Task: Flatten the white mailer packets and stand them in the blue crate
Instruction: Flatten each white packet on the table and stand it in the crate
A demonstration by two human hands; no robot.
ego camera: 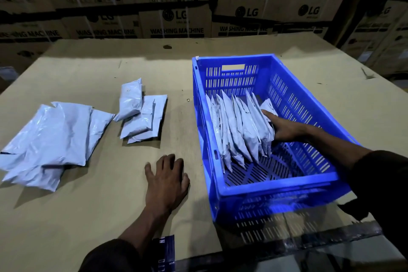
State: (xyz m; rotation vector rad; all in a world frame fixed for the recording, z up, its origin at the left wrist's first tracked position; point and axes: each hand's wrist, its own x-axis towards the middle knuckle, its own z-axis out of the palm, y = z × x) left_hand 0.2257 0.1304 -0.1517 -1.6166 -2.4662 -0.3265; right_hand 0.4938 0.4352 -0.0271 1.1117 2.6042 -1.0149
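Stacked brown cardboard appliance cartons [187,20] wall off the top of the frame behind our flat cardboard-covered worktable [92,216], where the blue slotted plastic crate [276,185] sits at centre right. Inside it a leaning row of white plastic mailer packets [236,130] stands on edge, long axes running away from us, propped by our right hand [284,132], fingers extended against the last packet. Loose white packets [141,115] lie at centre left, nearer our left hand [167,181], which rests flat and spread, holding nothing, just below them.
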